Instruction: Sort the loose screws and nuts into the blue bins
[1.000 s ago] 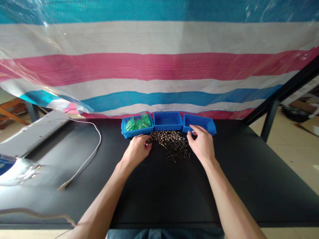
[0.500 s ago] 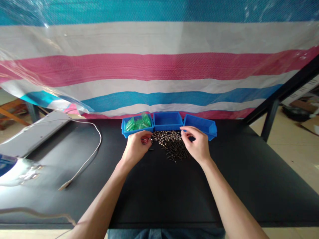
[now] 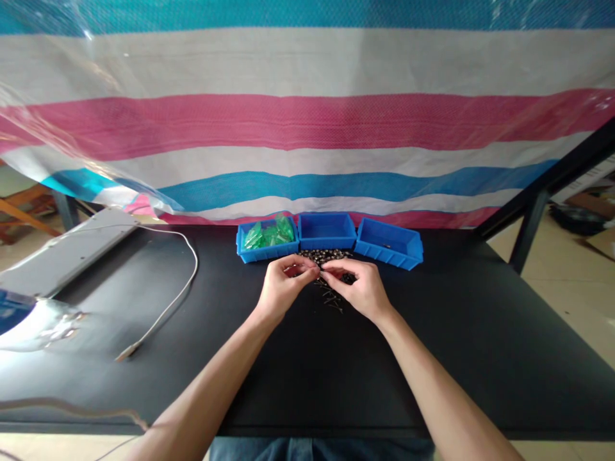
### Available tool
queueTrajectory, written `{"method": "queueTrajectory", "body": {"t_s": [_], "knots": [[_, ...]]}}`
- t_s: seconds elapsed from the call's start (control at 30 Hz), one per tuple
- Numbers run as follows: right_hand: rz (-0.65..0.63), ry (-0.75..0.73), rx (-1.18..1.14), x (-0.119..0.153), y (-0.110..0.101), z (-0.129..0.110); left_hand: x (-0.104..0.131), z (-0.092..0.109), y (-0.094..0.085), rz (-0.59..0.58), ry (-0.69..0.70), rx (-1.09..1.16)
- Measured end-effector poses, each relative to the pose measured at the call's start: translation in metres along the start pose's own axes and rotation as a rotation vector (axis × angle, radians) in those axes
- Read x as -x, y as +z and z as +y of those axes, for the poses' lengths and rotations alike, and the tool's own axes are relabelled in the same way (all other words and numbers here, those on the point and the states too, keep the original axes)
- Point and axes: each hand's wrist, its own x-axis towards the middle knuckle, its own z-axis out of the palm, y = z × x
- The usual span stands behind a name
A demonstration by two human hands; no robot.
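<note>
My left hand (image 3: 283, 288) and my right hand (image 3: 362, 289) meet fingertip to fingertip over a pile. Both are closed in a pinch; whatever lies between the fingertips is too small to make out. Behind the fingers shows a heap of small shiny metal pieces (image 3: 327, 255). Thin dark screws (image 3: 332, 299) lie in front of it, partly covered by the hands. Just beyond stand three blue bins: the left bin (image 3: 266, 255) holds green plastic packets (image 3: 269, 234), the middle bin (image 3: 327, 243) shows a bare floor, and the right bin (image 3: 391, 257) has a tiny dark piece inside.
A white cable (image 3: 180, 301) curves over the black table (image 3: 298, 378) at the left, near a long grey metal box (image 3: 72, 250). A clear plastic bag (image 3: 43, 326) lies at the left edge. Behind the bins hangs a striped plastic sheet (image 3: 288, 128).
My hands have come together from either side of the pile, the right moving left and the left moving right. The right bin is now uncovered. The view has shifted slightly.
</note>
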Motion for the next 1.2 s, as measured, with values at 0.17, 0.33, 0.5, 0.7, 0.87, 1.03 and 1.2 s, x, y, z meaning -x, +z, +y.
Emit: {"method": "queueTrajectory", "body": {"t_s": [0.17, 0.33, 0.5, 0.7, 0.87, 1.03, 1.2], "knots": [[-0.003, 0.027, -0.036, 0.001, -0.001, 0.0, 0.0, 0.0, 0.001, 0.038, 0.014, 0.004], [-0.003, 0.0, 0.015, 0.0, 0.0, -0.001, 0.001, -0.003, 0.001, 0.053, 0.023, 0.013], [-0.001, -0.006, 0.02, 0.0, 0.0, -0.002, 0.002, -0.002, 0.003, 0.045, 0.032, -0.009], [-0.035, -0.01, -0.003, 0.0, 0.0, -0.004, 0.002, -0.003, 0.003, 0.052, 0.04, -0.02], [-0.043, 0.019, 0.009, 0.0, -0.001, -0.003, 0.002, -0.006, 0.005, 0.034, 0.035, -0.018], [-0.067, 0.195, -0.24, -0.002, -0.005, 0.003, 0.001, 0.003, -0.003, 0.002, 0.114, -0.231], [0.083, 0.33, -0.433, -0.005, -0.008, 0.006, 0.001, 0.018, -0.03, -0.154, 0.401, -1.007]]}}
